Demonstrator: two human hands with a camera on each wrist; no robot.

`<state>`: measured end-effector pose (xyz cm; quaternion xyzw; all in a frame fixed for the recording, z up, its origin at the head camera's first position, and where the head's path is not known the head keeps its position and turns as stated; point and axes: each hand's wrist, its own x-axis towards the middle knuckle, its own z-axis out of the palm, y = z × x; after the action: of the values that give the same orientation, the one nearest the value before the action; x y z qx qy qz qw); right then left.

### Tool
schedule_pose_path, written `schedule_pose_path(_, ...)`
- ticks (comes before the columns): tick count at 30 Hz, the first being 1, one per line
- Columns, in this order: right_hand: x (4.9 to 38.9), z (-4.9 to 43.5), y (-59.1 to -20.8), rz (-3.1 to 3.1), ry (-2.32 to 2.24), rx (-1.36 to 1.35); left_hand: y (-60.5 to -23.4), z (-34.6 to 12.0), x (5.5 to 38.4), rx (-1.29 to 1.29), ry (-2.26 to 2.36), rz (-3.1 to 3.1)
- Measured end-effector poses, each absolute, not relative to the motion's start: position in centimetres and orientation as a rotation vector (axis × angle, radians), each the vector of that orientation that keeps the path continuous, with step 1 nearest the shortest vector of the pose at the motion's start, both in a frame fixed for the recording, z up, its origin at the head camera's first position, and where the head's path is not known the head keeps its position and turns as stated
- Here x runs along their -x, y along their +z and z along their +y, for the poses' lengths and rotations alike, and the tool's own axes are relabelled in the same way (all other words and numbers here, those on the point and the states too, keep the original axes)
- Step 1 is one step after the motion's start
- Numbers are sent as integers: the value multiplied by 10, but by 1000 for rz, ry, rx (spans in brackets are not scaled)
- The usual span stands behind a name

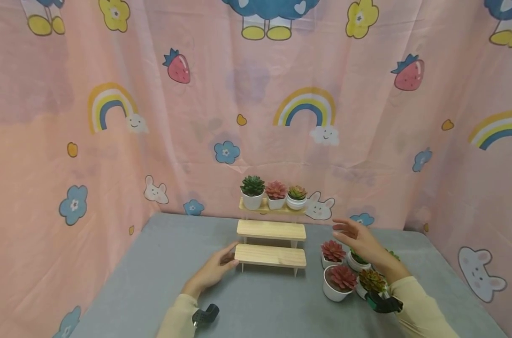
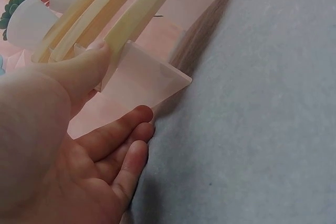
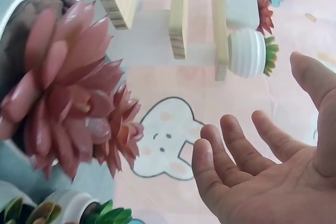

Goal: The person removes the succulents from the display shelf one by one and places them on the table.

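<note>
Head view: a three-tier wooden stand on a grey table.
The left hand, fingers loosely extended, has its thumb against the left end of the bottom tier; the right hand, fingers apart and holding nothing, hovers over potted succulents right of the stand. Three more pots line the top tier.

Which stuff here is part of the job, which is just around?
Likely in the job:
- shelf, left hand at its end
- three plants on its top tier
- table plants, empty right hand near them

Just around:
- printed curtain
- table
- wrist cameras
</note>
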<state>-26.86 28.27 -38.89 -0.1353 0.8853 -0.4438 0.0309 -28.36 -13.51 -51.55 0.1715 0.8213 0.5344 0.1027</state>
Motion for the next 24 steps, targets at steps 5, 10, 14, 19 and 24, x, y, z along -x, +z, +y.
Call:
schedule_pose_path(5,276,275,-388,2709,-1367,407,-515,-134,282,-495,1576,2420)
schedule_pose_path(10,284,268,-387,2682,-1389,425,-512,-134,282,-492,1601,2409)
schedule_pose_path(14,290,262,-386,2666,-1396,410,-512,-134,282,-495,1622,2393)
schedule_pose_path(19,296,255,-386,2657,-1410,377,-512,-134,283,-500,1620,2393)
schedule_pose_path(24,305,247,-386,2684,-1423,318,-514,-134,284,-492,1600,2408)
